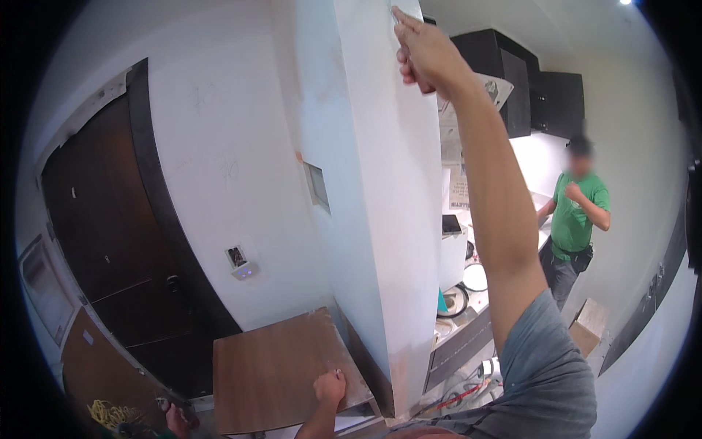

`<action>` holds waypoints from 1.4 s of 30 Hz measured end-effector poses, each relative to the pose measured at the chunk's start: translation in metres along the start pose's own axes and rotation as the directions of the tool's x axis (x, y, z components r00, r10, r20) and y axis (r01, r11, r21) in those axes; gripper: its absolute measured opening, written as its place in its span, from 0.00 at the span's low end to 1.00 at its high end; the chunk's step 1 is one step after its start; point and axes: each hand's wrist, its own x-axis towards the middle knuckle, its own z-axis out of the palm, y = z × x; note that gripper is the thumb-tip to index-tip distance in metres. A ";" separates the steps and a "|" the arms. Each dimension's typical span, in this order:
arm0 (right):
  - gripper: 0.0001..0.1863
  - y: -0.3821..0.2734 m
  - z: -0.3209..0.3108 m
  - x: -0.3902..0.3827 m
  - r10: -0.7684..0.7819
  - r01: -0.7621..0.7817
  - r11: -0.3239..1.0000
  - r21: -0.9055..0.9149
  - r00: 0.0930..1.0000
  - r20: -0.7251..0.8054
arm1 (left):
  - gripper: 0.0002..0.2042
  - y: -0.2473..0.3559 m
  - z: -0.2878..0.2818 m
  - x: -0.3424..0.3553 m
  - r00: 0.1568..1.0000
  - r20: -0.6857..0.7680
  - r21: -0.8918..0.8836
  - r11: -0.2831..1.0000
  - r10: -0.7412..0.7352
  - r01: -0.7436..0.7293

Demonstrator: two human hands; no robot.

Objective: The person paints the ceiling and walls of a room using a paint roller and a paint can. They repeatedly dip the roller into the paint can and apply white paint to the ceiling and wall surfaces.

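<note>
Raised high, my right hand (428,58) is closed around what looks like a putty knife (427,89). Its reddish-brown handle end shows below my fist, and the index finger points along it against the top of the white wall column (395,183). The blade is mostly hidden at the upper edge of the picture. Low down, my left hand (331,385) is curled closed on the brown wood-grain cabinet top (270,373), close to its right edge. A small pale bit shows at its fingers, too small to name.
A dark door (110,234) stands at left, beside an open wall box with a hanging device (245,271). A co-worker in green (579,212) stands by the cluttered counter. Another person's hand (177,422) is at lower left near yellow cord (110,413). Black cabinets (515,80) hang behind.
</note>
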 end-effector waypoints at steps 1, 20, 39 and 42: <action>0.30 -0.028 -0.001 0.009 0.024 -0.025 0.997 -0.073 1.000 -0.014 | 0.20 -0.004 -0.004 -0.001 1.000 -0.003 0.006 1.000 -0.012 0.012; 0.24 -0.071 -0.038 0.118 -0.002 -0.023 0.929 -0.369 0.998 -0.069 | 0.18 0.002 -0.002 -0.003 1.000 0.008 -0.068 0.997 -0.030 0.031; 0.22 -0.143 -0.166 0.017 -0.534 0.172 0.233 -0.957 0.845 0.022 | 0.22 -0.018 -0.005 -0.006 0.996 0.023 -0.280 0.957 0.088 -0.078; 0.21 -0.163 -0.169 0.027 -0.623 0.105 -0.092 -0.990 0.769 0.140 | 0.20 -0.015 -0.024 -0.016 0.993 0.083 -0.274 0.960 0.078 -0.052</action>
